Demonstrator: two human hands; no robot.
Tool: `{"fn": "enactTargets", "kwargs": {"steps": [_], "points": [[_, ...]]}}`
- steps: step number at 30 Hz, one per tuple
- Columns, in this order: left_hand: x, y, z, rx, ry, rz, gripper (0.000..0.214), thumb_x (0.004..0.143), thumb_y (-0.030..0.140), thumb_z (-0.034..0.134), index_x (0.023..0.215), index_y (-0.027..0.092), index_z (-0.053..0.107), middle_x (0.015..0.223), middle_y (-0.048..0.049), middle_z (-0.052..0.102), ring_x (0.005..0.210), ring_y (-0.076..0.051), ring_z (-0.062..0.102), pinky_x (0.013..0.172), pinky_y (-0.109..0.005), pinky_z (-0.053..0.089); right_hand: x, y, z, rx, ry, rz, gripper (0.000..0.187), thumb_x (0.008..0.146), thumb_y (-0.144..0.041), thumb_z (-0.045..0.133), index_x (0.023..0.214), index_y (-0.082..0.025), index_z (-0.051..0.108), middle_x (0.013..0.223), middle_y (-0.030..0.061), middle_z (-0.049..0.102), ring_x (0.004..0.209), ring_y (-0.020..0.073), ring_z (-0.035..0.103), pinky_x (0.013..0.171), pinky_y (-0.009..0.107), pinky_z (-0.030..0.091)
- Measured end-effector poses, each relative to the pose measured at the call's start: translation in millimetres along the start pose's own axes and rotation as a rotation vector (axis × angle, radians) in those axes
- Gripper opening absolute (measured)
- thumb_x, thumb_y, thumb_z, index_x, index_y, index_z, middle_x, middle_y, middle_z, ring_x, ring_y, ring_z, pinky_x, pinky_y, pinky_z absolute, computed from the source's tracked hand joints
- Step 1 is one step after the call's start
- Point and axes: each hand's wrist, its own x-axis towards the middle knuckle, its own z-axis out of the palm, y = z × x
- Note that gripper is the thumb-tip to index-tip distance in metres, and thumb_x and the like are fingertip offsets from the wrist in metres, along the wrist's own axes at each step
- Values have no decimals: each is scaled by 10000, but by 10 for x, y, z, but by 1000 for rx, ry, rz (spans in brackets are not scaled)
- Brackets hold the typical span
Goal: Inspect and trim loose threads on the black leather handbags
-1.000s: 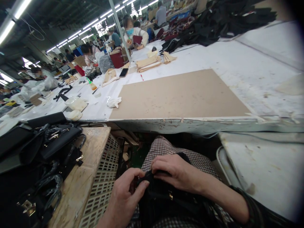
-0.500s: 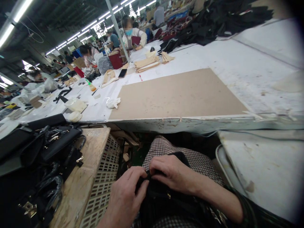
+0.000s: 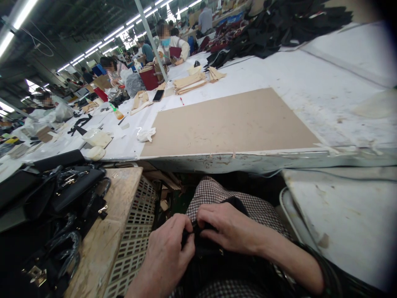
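A black bag (image 3: 214,265) with a small gold-coloured fitting lies on my lap over a checked cloth (image 3: 211,192). My left hand (image 3: 169,244) pinches its upper edge between thumb and bent fingers. Just to the right, my right hand (image 3: 225,225) grips the same dark edge, thumb below and fingers curled over it. Both hands are close together, with a narrow gap between the fingertips. Much of the bag is hidden under my right forearm, and its dark details are hard to make out.
To the left, several black bags (image 3: 74,194) with plastic-wrapped handles lie on a board (image 3: 124,182) over a plastic crate (image 3: 138,223). Ahead is a white table with a brown sheet (image 3: 232,120), a phone (image 3: 158,95) and a glue bottle (image 3: 118,113). People work beyond.
My hands have shifted slightly along the bag's edge, and the fingertips have come a little apart. The view has moved a little; both hands keep their grip.
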Motion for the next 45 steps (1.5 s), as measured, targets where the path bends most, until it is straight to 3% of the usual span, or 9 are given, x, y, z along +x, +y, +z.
{"fn": "enactTargets", "kwargs": {"steps": [7, 12, 21, 26, 31, 34, 38, 41, 45], "points": [[11, -9, -9, -24, 11, 42, 158, 889, 121, 517, 995, 236, 537, 1042, -10, 626, 926, -169, 613, 808, -283, 456, -23, 70, -19, 108, -1, 13, 89, 850, -139, 657, 910, -184, 608, 909, 9, 641, 833, 161, 589, 745, 250, 439], [50, 21, 13, 39, 18, 57, 121, 872, 109, 516, 905, 221, 546, 916, -6, 619, 818, -166, 600, 718, -269, 451, -30, 67, -29, 51, 26, 95, 118, 815, -165, 705, 861, -184, 598, 863, 2, 639, 783, 165, 582, 679, 250, 416], [60, 25, 223, -163, 291, 119, 132, 873, 97, 539, 787, 197, 556, 873, -31, 643, 818, -156, 634, 738, -250, 487, -31, 99, -22, 134, 94, 149, 33, 858, -167, 642, 836, -188, 655, 804, -7, 685, 759, 156, 606, 705, 250, 415], [51, -2, 263, -251, 347, 93, 135, 848, 97, 575, 745, 186, 570, 868, -39, 661, 826, -165, 652, 742, -255, 501, -8, 72, 26, 169, 141, 170, 58, 838, -158, 636, 795, -180, 668, 774, -6, 685, 731, 151, 605, 691, 249, 412], [63, -16, 247, -381, 283, -18, 162, 857, 159, 601, 705, 178, 548, 843, -28, 653, 798, -155, 632, 732, -250, 479, -13, 39, 49, 212, 168, 208, 50, 806, -151, 650, 763, -177, 655, 740, -17, 680, 698, 142, 600, 665, 241, 401], [91, -44, 221, -553, 187, -164, 166, 848, 201, 628, 733, 186, 509, 803, -3, 626, 753, -138, 595, 686, -230, 460, -16, 11, 32, 242, 168, 239, 49, 771, -142, 663, 769, -179, 631, 739, -23, 670, 696, 141, 591, 646, 235, 400], [135, -101, 154, -753, 8, -293, 98, 818, 209, 647, 856, 183, 560, 774, 21, 571, 716, -120, 530, 639, -204, 421, 15, -7, 5, 330, 156, 268, 247, 711, -110, 670, 942, -182, 623, 808, -19, 685, 713, 145, 604, 630, 223, 424], [152, -125, 122, -738, -102, -323, 99, 845, 244, 607, 789, 163, 599, 705, 27, 520, 653, -106, 456, 574, -199, 353, 48, 10, 9, 337, 84, 247, 186, 741, -135, 661, 911, -196, 708, 823, -9, 718, 755, 161, 631, 675, 236, 442], [157, -114, 148, -631, -49, -308, 131, 816, 201, 592, 693, 162, 570, 677, 32, 485, 655, -110, 425, 570, -208, 317, 74, 44, 41, 378, 41, 248, 151, 751, -155, 655, 836, -208, 768, 791, -15, 734, 748, 164, 645, 663, 230, 441]]}}
